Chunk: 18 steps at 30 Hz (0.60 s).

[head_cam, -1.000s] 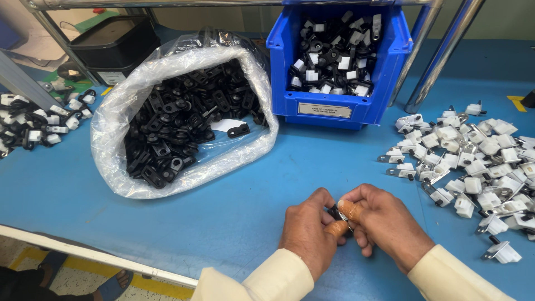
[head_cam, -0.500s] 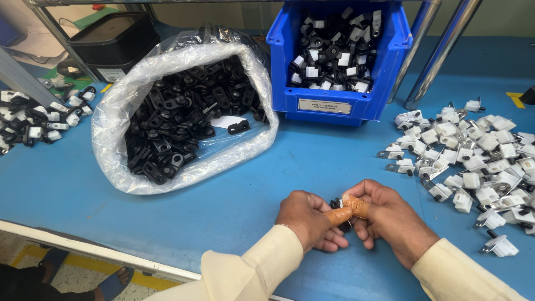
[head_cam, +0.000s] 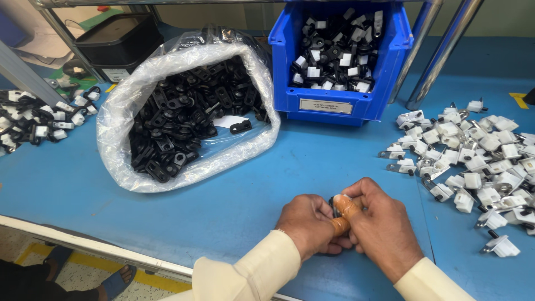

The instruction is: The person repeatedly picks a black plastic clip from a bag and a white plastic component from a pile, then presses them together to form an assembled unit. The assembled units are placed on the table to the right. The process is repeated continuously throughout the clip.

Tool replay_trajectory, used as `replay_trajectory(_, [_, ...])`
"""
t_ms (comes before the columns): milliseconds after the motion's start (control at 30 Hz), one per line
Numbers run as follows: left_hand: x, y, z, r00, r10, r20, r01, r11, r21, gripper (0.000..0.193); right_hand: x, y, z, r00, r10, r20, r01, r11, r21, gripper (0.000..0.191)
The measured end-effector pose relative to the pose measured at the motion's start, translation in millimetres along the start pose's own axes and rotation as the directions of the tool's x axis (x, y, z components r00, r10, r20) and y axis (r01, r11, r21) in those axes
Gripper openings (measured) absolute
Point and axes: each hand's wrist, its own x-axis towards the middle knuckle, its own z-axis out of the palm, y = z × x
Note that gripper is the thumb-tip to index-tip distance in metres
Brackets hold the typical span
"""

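From the head camera, looking down, we see our two hands meeting low and centre over a blue tabletop (head_cam: 234,184). Our left hand (head_cam: 309,226) and right hand (head_cam: 384,228) press together around a small black part (head_cam: 334,205), mostly hidden, with only its top edge showing between them. The fingers of both hands are curled and clamped on that part; one finger (head_cam: 344,214) wears an orange rubber cot and lies across the piece. Cream sleeves cover both wrists. Behind the hands to the left, well apart, a clear plastic bag (head_cam: 120,111) lies open, full of black clips. Straight ahead a blue bin (head_cam: 334,106) holds mixed black and white pieces. To the right, near the right hand, a loose pile of white parts (head_cam: 473,161) with small metal tabs spreads over the tabletop. At the far left edge sits another heap of black and white pieces (head_cam: 39,120). To do this step well, we judge that the piece should stay pinched squarely between both thumbs, low over the tabletop so a slip lands near, with steady, even pressure rather than a twist.
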Motion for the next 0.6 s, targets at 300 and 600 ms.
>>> replay_trajectory(300, [-7.4,-7.7,-11.3,0.998,-0.010,-0.070,-0.001,0.988,-0.153,0.019,12.7,18.6,-6.5,0.963,0.157,0.219,-0.235,0.887,0.397,0.031])
replay_trajectory(600, [-4.7,-1.2,-17.0,0.995,0.030,0.098,-0.015,0.988,-0.151,0.051,38.4,41.8,-17.6,0.843,0.300,0.446,-0.491,0.768,0.412,0.022])
